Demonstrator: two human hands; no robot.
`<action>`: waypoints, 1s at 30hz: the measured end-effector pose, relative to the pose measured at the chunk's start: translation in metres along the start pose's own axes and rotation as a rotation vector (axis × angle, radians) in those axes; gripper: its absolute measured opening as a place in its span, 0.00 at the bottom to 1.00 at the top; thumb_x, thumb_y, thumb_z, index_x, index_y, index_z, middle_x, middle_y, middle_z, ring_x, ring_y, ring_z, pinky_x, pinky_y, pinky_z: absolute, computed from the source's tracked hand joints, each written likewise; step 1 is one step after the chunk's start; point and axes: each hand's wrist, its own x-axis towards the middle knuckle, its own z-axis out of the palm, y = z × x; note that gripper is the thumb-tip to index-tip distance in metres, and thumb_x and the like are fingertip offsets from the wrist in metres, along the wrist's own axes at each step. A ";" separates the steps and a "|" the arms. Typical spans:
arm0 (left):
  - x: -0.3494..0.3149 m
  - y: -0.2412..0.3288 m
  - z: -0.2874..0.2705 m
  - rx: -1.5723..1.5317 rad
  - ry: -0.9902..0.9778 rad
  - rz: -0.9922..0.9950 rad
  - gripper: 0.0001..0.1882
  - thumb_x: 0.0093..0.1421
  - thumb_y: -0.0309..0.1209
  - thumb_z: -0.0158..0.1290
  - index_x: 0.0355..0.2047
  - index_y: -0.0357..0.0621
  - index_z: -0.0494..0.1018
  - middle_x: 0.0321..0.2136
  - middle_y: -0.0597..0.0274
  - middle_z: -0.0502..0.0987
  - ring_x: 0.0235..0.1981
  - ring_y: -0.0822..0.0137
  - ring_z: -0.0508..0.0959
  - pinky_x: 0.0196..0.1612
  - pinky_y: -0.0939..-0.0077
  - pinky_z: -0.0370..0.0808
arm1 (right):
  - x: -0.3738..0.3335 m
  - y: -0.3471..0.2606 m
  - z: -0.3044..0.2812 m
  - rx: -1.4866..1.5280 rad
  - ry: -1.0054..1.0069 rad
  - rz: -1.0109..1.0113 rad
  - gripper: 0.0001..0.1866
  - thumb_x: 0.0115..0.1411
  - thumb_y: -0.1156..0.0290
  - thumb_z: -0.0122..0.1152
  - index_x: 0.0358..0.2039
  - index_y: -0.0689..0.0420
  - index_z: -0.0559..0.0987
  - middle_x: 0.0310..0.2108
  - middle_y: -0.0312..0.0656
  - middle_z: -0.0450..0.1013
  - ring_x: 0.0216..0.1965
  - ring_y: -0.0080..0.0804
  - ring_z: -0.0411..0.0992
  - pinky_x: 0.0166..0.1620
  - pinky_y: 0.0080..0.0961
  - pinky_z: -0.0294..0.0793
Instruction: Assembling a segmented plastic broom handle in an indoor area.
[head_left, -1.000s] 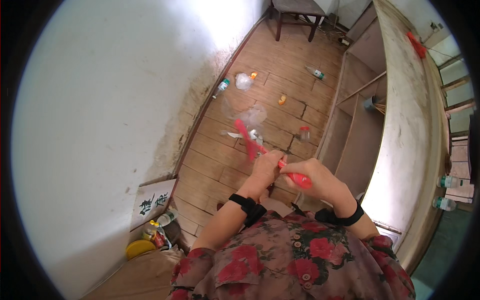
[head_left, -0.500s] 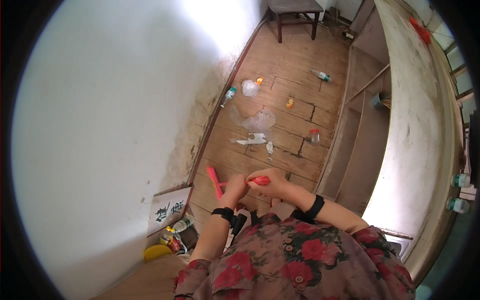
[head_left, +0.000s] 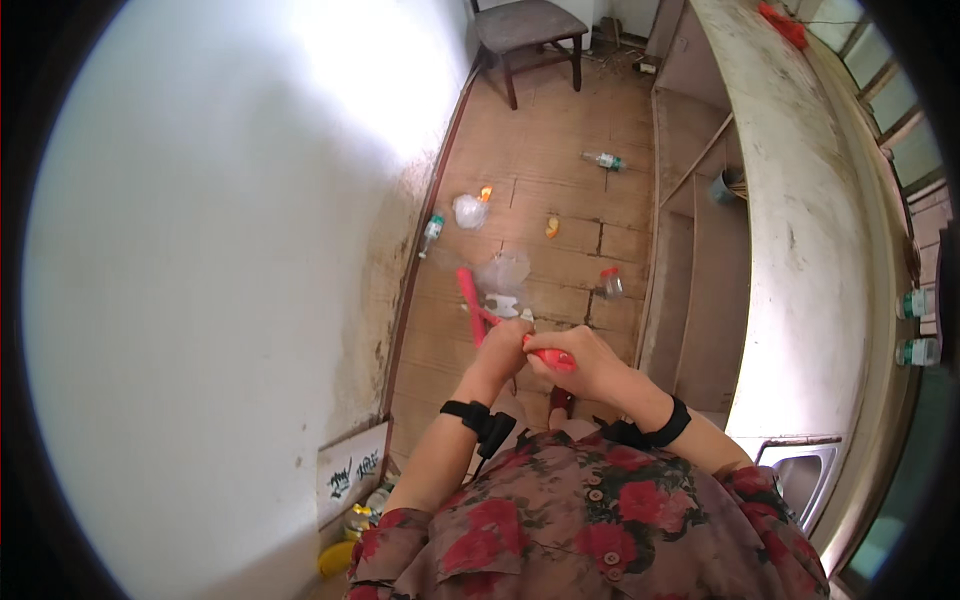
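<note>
My left hand (head_left: 503,348) and my right hand (head_left: 582,364) are both closed round the handle of a pinkish-red T-shaped tool (head_left: 470,305), which looks like a floor squeegee. The rounded red handle end pokes out of my right hand. Beyond my left hand, the long bar head slants over the floor close to a white paper scrap (head_left: 500,305) and a crumpled clear plastic sheet (head_left: 503,270). Whether the head touches the floor I cannot tell. A small pale scrap (head_left: 527,315) lies just past my left hand. Black bands circle both forearms.
Farther along the floor lie a white plastic bag (head_left: 469,211), an orange peel (head_left: 552,227), a red-lidded jar (head_left: 612,283) and bottles (head_left: 432,234), (head_left: 603,160). A chair (head_left: 528,28) stands at the far end. A wall bounds the left, a counter (head_left: 800,260) with shelves the right.
My hands and the tool have moved forward and right, bringing its bar head from beside the wall up to the paper scrap. The view has shifted too.
</note>
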 end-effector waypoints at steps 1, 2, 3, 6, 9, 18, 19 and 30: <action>0.001 0.001 -0.003 0.004 -0.040 0.020 0.07 0.51 0.30 0.54 0.26 0.39 0.76 0.27 0.43 0.77 0.34 0.44 0.77 0.35 0.56 0.74 | 0.000 -0.001 -0.002 -0.005 0.016 -0.001 0.12 0.52 0.66 0.62 0.36 0.57 0.80 0.29 0.51 0.76 0.28 0.45 0.76 0.35 0.30 0.74; 0.002 0.000 -0.007 0.008 -0.079 0.037 0.07 0.51 0.30 0.53 0.25 0.39 0.76 0.27 0.43 0.77 0.34 0.44 0.77 0.35 0.56 0.74 | 0.001 -0.001 -0.001 0.022 0.019 -0.007 0.12 0.53 0.66 0.61 0.36 0.57 0.80 0.29 0.50 0.76 0.28 0.44 0.76 0.35 0.29 0.74; 0.003 0.006 -0.013 0.008 -0.085 0.047 0.07 0.51 0.30 0.53 0.25 0.39 0.76 0.27 0.43 0.77 0.34 0.44 0.77 0.35 0.56 0.74 | 0.001 0.000 0.000 0.051 0.021 -0.007 0.11 0.53 0.67 0.61 0.36 0.57 0.80 0.29 0.50 0.77 0.28 0.44 0.76 0.35 0.29 0.74; -0.002 0.017 -0.033 0.132 -0.186 -0.121 0.07 0.52 0.30 0.52 0.26 0.40 0.76 0.29 0.44 0.77 0.35 0.44 0.77 0.37 0.55 0.74 | 0.015 0.006 0.006 0.144 -0.020 0.023 0.10 0.55 0.67 0.59 0.36 0.56 0.80 0.29 0.49 0.77 0.27 0.41 0.76 0.34 0.27 0.74; -0.027 -0.045 -0.032 0.179 -0.194 -0.145 0.08 0.52 0.31 0.53 0.28 0.41 0.77 0.28 0.44 0.77 0.34 0.43 0.77 0.37 0.54 0.74 | 0.048 0.006 0.034 0.184 -0.151 0.062 0.10 0.56 0.67 0.59 0.37 0.56 0.81 0.28 0.47 0.77 0.27 0.36 0.75 0.35 0.25 0.74; 0.033 -0.094 -0.071 0.210 -0.137 -0.216 0.08 0.51 0.32 0.54 0.28 0.40 0.76 0.27 0.44 0.77 0.34 0.44 0.77 0.37 0.53 0.74 | 0.139 0.022 0.049 0.327 -0.123 0.209 0.11 0.55 0.67 0.59 0.36 0.59 0.80 0.25 0.44 0.77 0.25 0.30 0.75 0.31 0.25 0.76; 0.046 -0.097 -0.075 0.233 -0.137 -0.167 0.08 0.51 0.32 0.54 0.27 0.40 0.76 0.27 0.44 0.77 0.33 0.44 0.77 0.36 0.53 0.74 | 0.145 0.023 0.047 0.306 -0.048 0.134 0.12 0.54 0.67 0.59 0.35 0.59 0.80 0.26 0.46 0.77 0.25 0.37 0.77 0.33 0.28 0.76; 0.089 -0.051 -0.095 0.134 -0.233 -0.036 0.08 0.53 0.32 0.53 0.26 0.39 0.75 0.27 0.44 0.77 0.32 0.45 0.78 0.35 0.55 0.75 | 0.124 -0.009 0.004 0.023 0.055 0.056 0.10 0.54 0.72 0.61 0.38 0.59 0.81 0.33 0.50 0.78 0.32 0.33 0.78 0.38 0.24 0.75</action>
